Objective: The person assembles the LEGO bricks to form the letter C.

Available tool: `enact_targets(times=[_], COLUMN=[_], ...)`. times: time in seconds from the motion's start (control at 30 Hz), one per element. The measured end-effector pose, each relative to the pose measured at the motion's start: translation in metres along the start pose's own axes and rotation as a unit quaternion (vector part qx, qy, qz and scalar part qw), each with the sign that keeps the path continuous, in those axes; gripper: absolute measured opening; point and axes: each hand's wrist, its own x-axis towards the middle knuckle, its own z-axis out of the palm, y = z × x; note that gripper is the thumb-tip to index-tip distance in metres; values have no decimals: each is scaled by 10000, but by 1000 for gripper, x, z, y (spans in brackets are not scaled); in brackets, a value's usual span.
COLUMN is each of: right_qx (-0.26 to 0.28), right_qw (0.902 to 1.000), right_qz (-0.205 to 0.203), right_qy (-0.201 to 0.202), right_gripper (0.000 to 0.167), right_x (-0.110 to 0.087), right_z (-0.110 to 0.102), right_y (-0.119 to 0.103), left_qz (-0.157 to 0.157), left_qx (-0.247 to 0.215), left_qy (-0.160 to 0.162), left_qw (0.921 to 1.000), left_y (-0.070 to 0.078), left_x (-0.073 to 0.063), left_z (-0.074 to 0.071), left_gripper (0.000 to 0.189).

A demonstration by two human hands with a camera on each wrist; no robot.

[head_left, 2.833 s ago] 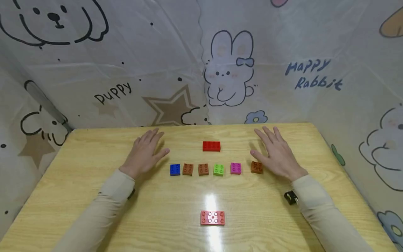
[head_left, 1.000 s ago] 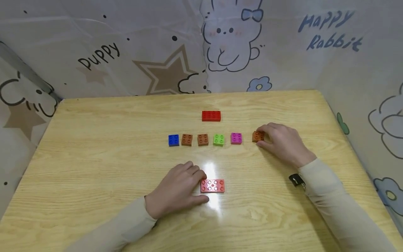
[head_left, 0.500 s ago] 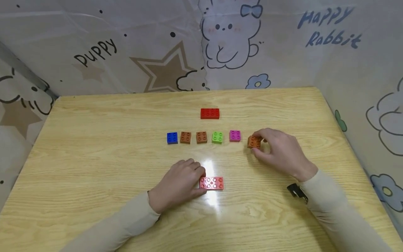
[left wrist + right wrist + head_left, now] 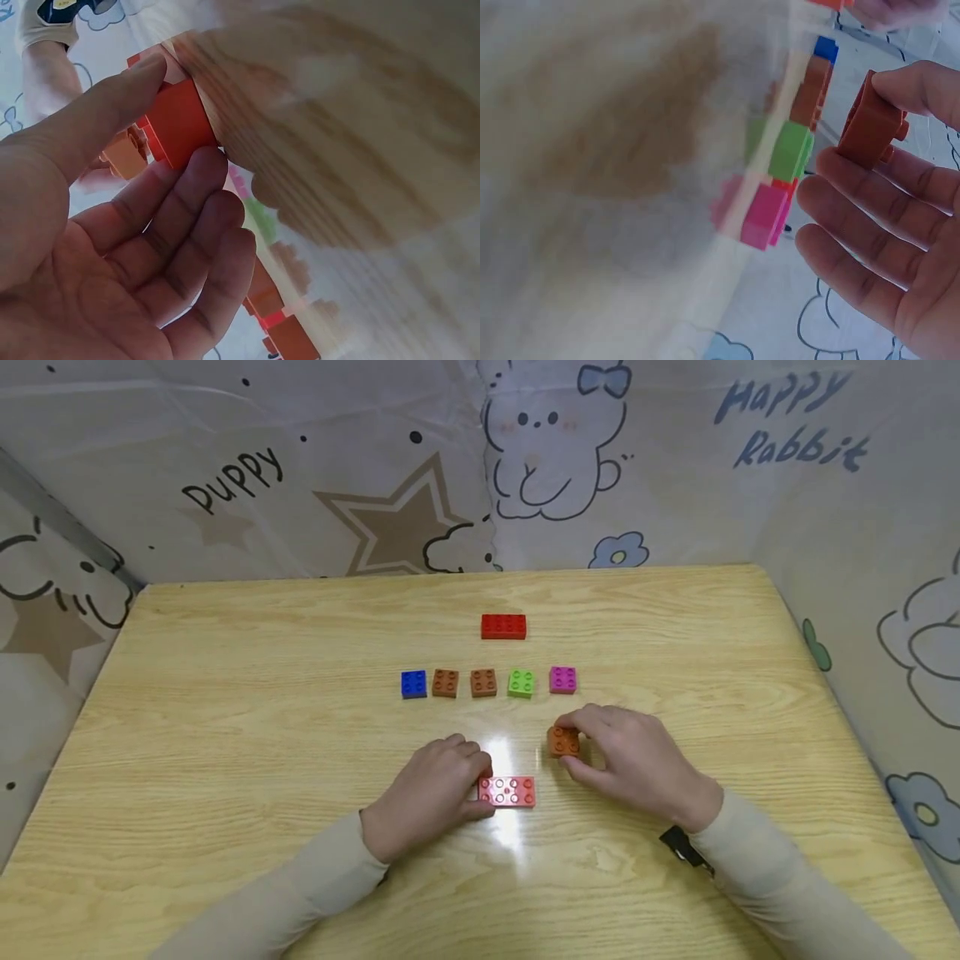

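Near the middle of the table a light red eight-stud building brick (image 4: pixel 513 792) lies flat, its left end between the thumb and fingers of my left hand (image 4: pixel 431 795). In the left wrist view that red brick (image 4: pixel 180 124) is pinched from both sides. My right hand (image 4: pixel 637 760) pinches a brown four-stud brick (image 4: pixel 563 742) just behind and to the right of the red one. Seen in the right wrist view, the brown brick (image 4: pixel 871 124) is clear of the table, its hollow underside partly showing, thumb on one side and fingers on the other.
A row behind the hands holds a blue brick (image 4: pixel 413 684), two brown bricks (image 4: pixel 446 683), a lime green brick (image 4: pixel 521 683) and a pink brick (image 4: pixel 563 680). Farther back lies a darker red eight-stud brick (image 4: pixel 503 627). A patterned cloth (image 4: pixel 300 527) rises beyond the table's back edge.
My left hand came inward and gripped the light red brick. The right hand took the brown brick from the right end of the row and carried it left and nearer.
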Motion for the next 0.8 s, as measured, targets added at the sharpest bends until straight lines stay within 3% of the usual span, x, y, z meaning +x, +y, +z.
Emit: enact_targets(times=[0.4, 0.8], right_qx=[275, 626], right_qw=[9984, 9962], right_qz=[-498, -607], right_qy=[52, -34], right_gripper=[41, 40], right_x=[-10, -12], right_z=[12, 22], right_y=[-22, -30], left_qz=[-26, 8], left_qx=[-107, -59], left_qy=[25, 119], left_qw=[9999, 9999], left_y=[0, 0], left_x=[1, 2], left_z=[0, 0], left_gripper=[36, 35])
